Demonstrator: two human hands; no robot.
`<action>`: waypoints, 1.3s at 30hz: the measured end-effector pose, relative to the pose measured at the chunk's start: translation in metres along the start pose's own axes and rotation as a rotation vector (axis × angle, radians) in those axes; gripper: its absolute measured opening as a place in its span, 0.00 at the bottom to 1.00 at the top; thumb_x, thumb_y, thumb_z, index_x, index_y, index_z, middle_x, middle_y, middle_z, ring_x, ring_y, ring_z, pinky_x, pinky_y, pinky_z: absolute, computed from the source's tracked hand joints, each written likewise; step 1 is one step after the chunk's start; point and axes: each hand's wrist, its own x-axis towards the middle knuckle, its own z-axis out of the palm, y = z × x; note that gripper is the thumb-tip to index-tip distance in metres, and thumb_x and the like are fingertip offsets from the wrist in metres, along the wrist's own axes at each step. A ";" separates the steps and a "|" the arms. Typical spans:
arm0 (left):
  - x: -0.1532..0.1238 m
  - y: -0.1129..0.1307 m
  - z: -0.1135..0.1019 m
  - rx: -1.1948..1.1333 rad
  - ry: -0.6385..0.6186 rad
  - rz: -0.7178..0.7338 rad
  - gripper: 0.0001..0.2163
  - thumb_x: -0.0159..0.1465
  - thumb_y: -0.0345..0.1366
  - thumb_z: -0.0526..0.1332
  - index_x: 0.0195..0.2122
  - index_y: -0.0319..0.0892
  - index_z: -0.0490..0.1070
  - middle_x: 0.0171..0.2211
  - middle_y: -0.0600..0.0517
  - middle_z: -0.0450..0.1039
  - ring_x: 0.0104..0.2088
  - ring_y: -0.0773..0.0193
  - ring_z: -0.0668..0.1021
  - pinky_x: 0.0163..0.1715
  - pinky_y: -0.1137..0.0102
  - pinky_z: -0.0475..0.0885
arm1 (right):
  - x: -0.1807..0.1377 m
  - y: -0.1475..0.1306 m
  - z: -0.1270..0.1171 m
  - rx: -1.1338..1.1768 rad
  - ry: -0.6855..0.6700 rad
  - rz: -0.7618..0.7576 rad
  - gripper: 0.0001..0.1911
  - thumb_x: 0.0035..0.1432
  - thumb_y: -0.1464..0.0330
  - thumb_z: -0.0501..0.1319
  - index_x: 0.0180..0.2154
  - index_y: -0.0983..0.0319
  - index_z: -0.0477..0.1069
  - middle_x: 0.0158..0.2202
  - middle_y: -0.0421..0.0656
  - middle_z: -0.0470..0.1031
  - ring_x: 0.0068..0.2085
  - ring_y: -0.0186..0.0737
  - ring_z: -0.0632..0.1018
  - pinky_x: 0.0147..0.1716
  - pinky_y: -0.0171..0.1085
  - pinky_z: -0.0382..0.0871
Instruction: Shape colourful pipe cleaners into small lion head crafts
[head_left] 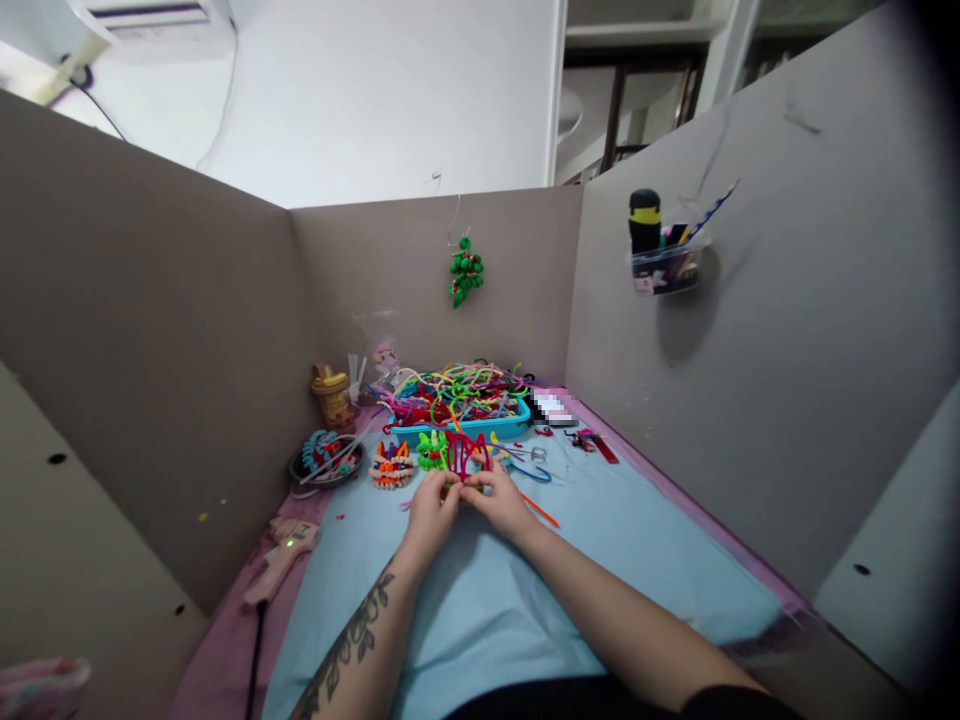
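My left hand [429,510] and my right hand [501,500] meet at the middle of the light blue mat [600,560], fingers pinched together on a pink pipe-cleaner figure [468,455] that stands up just beyond the fingertips. A green pipe-cleaner piece [433,450] sits right beside the pink one, and an orange striped figure [391,465] lies to its left. Behind them a blue tray [480,428] holds a heap of coloured pipe cleaners [457,390].
Grey cardboard walls enclose the desk. A glue gun [281,560] lies at the left edge, a dark bowl [327,462] with craft bits beyond it, a small jar [334,395] behind. An orange stick [541,510], scissors [534,455], a wall-mounted pen holder [664,265], a hanging green ornament [466,272].
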 end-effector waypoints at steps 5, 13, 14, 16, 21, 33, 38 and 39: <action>-0.001 0.004 0.000 -0.146 -0.020 -0.005 0.07 0.59 0.38 0.55 0.31 0.42 0.70 0.30 0.50 0.70 0.32 0.62 0.71 0.32 0.70 0.65 | 0.003 0.004 -0.002 0.078 0.015 -0.017 0.10 0.47 0.62 0.64 0.22 0.61 0.74 0.48 0.48 0.66 0.54 0.50 0.64 0.56 0.49 0.51; 0.002 0.003 -0.016 -0.098 0.230 0.014 0.10 0.60 0.38 0.53 0.37 0.42 0.71 0.35 0.47 0.70 0.36 0.60 0.71 0.36 0.69 0.65 | 0.010 0.012 -0.007 -0.003 0.038 -0.030 0.06 0.46 0.66 0.64 0.24 0.62 0.74 0.54 0.49 0.59 0.58 0.50 0.61 0.57 0.45 0.50; 0.002 0.002 -0.018 -0.084 0.250 0.023 0.10 0.60 0.38 0.54 0.36 0.42 0.72 0.35 0.47 0.70 0.36 0.59 0.71 0.36 0.68 0.65 | 0.009 0.012 -0.008 -0.028 0.027 -0.055 0.05 0.46 0.66 0.63 0.23 0.62 0.73 0.55 0.48 0.58 0.58 0.49 0.60 0.58 0.45 0.49; 0.003 0.001 -0.020 -0.065 0.209 0.027 0.09 0.58 0.40 0.57 0.34 0.43 0.74 0.34 0.47 0.70 0.36 0.59 0.71 0.37 0.68 0.64 | 0.007 0.010 -0.009 -0.094 -0.005 -0.118 0.05 0.47 0.67 0.63 0.23 0.62 0.73 0.56 0.47 0.58 0.59 0.49 0.58 0.58 0.44 0.48; 0.004 -0.003 -0.017 0.023 0.108 0.032 0.09 0.54 0.42 0.61 0.22 0.43 0.73 0.31 0.48 0.71 0.36 0.58 0.71 0.41 0.66 0.62 | 0.001 0.005 -0.010 -0.177 -0.071 -0.211 0.05 0.48 0.68 0.62 0.23 0.61 0.73 0.56 0.46 0.58 0.60 0.49 0.55 0.59 0.45 0.45; 0.009 -0.009 -0.021 -0.102 0.075 -0.043 0.13 0.55 0.42 0.58 0.18 0.42 0.63 0.24 0.52 0.66 0.30 0.62 0.69 0.34 0.70 0.62 | 0.008 0.007 -0.017 -0.012 -0.113 -0.180 0.07 0.48 0.66 0.63 0.23 0.61 0.72 0.57 0.46 0.57 0.59 0.47 0.59 0.57 0.44 0.49; 0.010 -0.011 -0.018 -0.140 0.115 -0.078 0.10 0.55 0.43 0.57 0.24 0.42 0.67 0.28 0.51 0.68 0.31 0.63 0.69 0.30 0.71 0.63 | 0.006 0.004 -0.017 -0.077 -0.074 -0.187 0.06 0.48 0.66 0.62 0.23 0.61 0.73 0.55 0.46 0.58 0.59 0.48 0.58 0.57 0.44 0.50; 0.010 -0.012 -0.017 -0.162 0.142 -0.113 0.10 0.55 0.43 0.57 0.27 0.42 0.68 0.29 0.51 0.68 0.31 0.63 0.70 0.29 0.71 0.62 | 0.006 0.004 -0.017 -0.110 -0.048 -0.194 0.06 0.49 0.67 0.62 0.24 0.61 0.73 0.55 0.46 0.58 0.59 0.48 0.58 0.57 0.45 0.49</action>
